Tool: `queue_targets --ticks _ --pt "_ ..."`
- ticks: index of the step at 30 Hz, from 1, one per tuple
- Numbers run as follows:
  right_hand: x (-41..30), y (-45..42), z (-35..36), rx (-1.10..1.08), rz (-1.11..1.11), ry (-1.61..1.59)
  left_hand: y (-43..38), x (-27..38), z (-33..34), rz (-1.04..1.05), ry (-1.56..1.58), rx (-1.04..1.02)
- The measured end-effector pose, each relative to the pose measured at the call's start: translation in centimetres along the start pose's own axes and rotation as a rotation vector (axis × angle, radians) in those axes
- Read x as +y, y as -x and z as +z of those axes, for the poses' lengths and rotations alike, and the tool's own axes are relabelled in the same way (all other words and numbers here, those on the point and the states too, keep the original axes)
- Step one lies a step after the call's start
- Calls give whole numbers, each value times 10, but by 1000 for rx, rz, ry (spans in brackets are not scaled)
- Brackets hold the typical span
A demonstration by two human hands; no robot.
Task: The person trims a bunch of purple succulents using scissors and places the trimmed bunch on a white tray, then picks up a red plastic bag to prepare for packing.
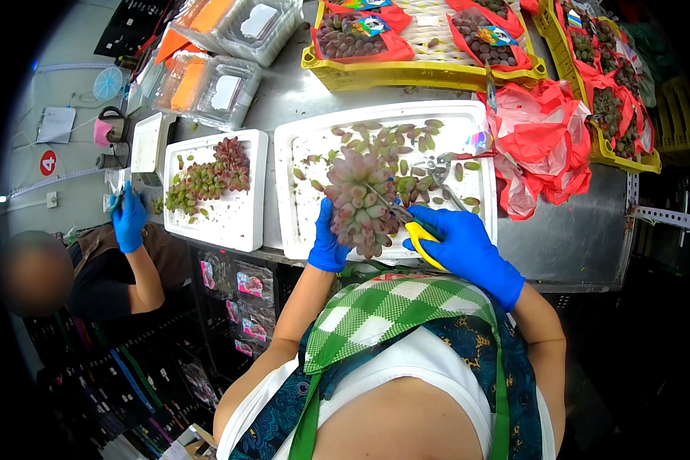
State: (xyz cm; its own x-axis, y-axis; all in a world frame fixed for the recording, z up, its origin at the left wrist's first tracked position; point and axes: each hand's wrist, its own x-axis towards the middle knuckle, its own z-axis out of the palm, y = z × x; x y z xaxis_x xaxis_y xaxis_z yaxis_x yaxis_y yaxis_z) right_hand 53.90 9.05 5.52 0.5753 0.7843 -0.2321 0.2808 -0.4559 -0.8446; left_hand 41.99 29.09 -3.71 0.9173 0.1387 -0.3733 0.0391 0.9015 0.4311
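Note:
My left hand (329, 244), in a blue glove, holds up a large bunch of pinkish-green grapes (361, 210) and is partly hidden behind it. In my right hand (466, 244), also gloved, are snips (424, 236) with yellow and dark green handles, their blades pointing into the bunch's right side. Beneath is a white foam tray (284, 190) with many loose grapes (388, 138) scattered over it. A second cutting tool (440, 169) with metal jaws lies at the tray's right side among the loose grapes.
A smaller foam tray (236, 227) with grape bunches stands left, beside a scale (148, 144). Stacked clear clamshells (224, 92) are behind it. Yellow crates (374, 80) of wrapped grapes line the back. Crumpled red-and-white wrapping (543, 144) lies right. Another person's gloved hand (129, 221) is far left.

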Motion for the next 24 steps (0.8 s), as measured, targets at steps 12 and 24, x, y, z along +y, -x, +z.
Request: queue_targets --ticks 12,24 --pt "-5 -12 16 291 -184 -354 -18 1 32 -17 221 -170" --pt "-13 -34 15 351 -457 162 -12 -9 21 -59 28 -135"
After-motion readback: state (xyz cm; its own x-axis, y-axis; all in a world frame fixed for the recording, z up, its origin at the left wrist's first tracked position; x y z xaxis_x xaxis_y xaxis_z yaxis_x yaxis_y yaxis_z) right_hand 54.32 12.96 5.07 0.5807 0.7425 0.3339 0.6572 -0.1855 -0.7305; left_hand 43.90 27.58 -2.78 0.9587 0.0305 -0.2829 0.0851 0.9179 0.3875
